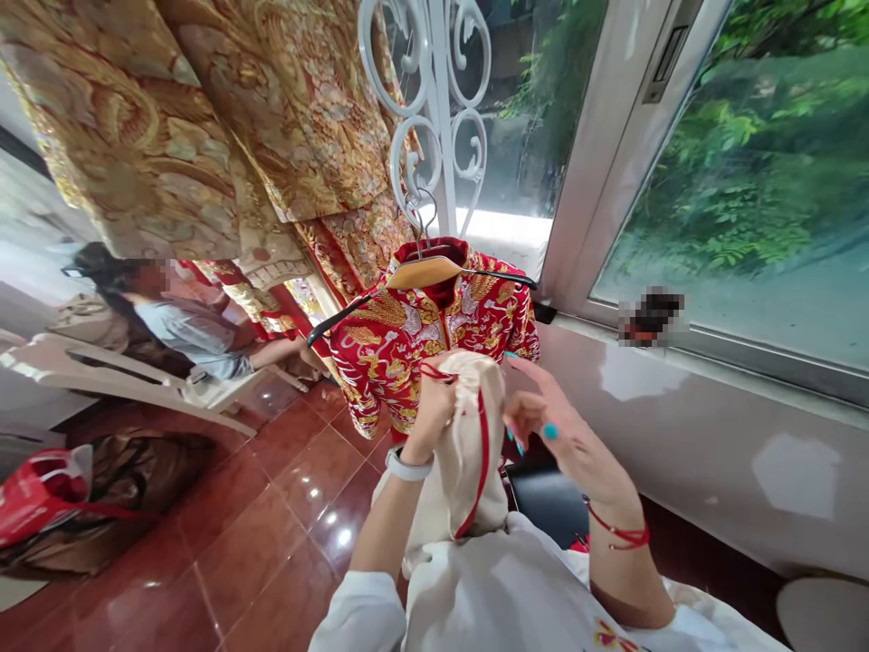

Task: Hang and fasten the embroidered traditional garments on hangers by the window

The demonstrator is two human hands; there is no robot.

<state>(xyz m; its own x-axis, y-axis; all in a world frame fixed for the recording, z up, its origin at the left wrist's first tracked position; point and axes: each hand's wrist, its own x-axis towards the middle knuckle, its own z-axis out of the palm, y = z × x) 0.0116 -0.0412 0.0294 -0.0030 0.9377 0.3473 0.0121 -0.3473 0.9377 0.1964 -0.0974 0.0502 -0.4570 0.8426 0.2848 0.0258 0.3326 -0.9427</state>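
My left hand (pixel 434 407) grips the top of a cream cloth bag (pixel 462 453) with a red drawstring, fingers closed on the fabric near the cord. My right hand (pixel 549 426), with teal nails and a red string at the wrist, is just right of the bag, fingers curled and pinching at its edge; what it pinches is unclear. Directly behind the bag hangs a small red and gold embroidered jacket (pixel 434 335) on a wooden hanger (pixel 427 270), hooked to a white scrolled iron stand (pixel 434 109).
Large gold embroidered garments (pixel 204 118) hang at the upper left. Another person (pixel 183 326) sits at the left beside a white chair (pixel 101 371). A red bag (pixel 41 493) lies on brown fabric on the red tile floor. A window and white sill wall (pixel 712 426) run along the right.
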